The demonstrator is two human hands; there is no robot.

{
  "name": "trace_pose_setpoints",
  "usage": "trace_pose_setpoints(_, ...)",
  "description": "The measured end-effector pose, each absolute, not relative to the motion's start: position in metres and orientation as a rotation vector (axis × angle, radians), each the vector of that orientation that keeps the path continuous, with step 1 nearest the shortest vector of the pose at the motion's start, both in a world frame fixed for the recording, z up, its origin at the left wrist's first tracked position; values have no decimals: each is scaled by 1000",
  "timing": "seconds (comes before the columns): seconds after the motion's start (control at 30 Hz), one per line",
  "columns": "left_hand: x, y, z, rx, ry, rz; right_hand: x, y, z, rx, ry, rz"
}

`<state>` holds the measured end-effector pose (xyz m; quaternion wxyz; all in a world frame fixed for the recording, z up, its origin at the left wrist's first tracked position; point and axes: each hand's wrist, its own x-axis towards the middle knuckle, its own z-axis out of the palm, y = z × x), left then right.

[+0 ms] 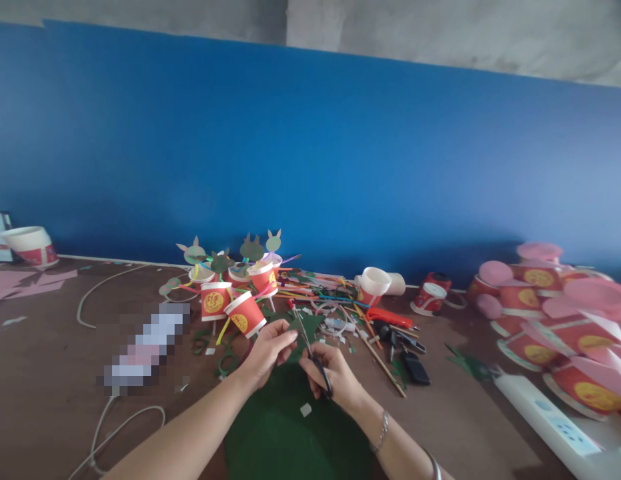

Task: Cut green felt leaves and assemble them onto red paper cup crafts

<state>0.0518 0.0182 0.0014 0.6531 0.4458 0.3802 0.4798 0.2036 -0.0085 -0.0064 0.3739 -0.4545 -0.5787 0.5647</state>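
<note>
The left hand (271,350) is narrowed to a pinch, thumb against fingers, at the edge of a small dark green paper piece (313,324); how much of it sits between the fingertips is hard to tell. The right hand (335,375) grips black-handled scissors (320,368), fingers closed around the handles, blades pointing up and away beside that piece, just right of the left fingertips. Both hands are above a large dark green sheet (295,440) on the brown table (190,427), with 1 small white scrap (305,410) on it. Beyond the left hand, 2 red paper cups (216,301) (245,315) stand in front of rabbit-eared paper heads (253,248). A white power strip (543,419) lies at right, near red cups with pink paper (539,279).
</note>
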Motion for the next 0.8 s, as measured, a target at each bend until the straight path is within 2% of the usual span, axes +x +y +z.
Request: trace_pose_setpoints(0.8,52,19,2,1076,857,1071,202,-11,0,-1171,-1478,1444)
